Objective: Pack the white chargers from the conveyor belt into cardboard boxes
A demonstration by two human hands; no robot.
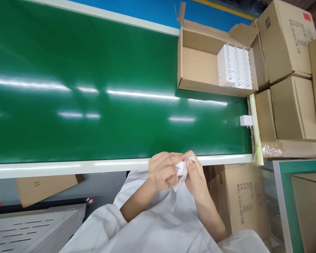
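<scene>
Both hands meet just over the near edge of the green table, around a small white plug adapter (182, 168) with metal pins. My left hand (163, 170) has its fingers closed on the adapter's left side. Closed round its other side, my right hand (196, 174) pinches a thin white cloth or paper (190, 160) against it, and a loose corner hangs below. Another white adapter (245, 120) lies at the table's right end, pins toward the near side. Rows of white adapters (234, 66) fill the right part of an open cardboard box (213, 86).
The green table (81, 133) has a pale raised rim. Stacked cartons (287, 105) stand beyond its right end. More cartons (242, 196) are below the near edge at right. A grey slotted metal unit (28, 228) and a flat cardboard piece (47, 188) are at lower left.
</scene>
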